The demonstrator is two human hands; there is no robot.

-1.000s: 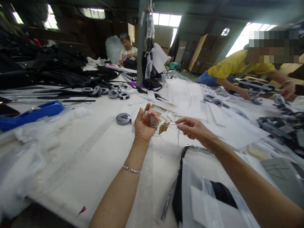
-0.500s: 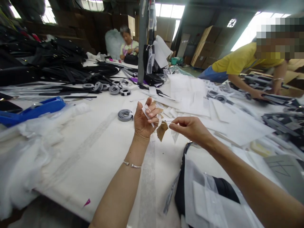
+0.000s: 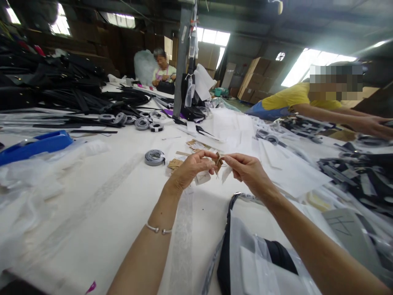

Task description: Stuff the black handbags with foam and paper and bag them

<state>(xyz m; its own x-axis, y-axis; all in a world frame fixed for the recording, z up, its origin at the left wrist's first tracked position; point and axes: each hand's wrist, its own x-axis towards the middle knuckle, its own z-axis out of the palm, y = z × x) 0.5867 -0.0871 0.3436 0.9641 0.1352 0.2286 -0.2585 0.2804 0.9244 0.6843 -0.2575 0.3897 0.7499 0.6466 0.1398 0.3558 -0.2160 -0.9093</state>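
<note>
My left hand is closed, its fingertips pinching a small brown tag with a thin string. A white card hangs just beneath those fingers. On the other side of the brown tag, my right hand is closed with thumb and forefinger pinched at the string. A small white tag dangles below my right fingertips. Under and behind my left hand, brown tags lie on the white table. A black bag partly wrapped in clear and white plastic lies below my right forearm.
Coiled grey strap lies left of my hands. A blue tool and plastic film are at the left, black straps behind. White sheets cover the right. Beyond a post, one person sits; another in yellow leans over the table.
My hands have come together around the brown tag, and my left hand has turned palm down. The view has shifted slightly. The person in yellow has reached farther right.
</note>
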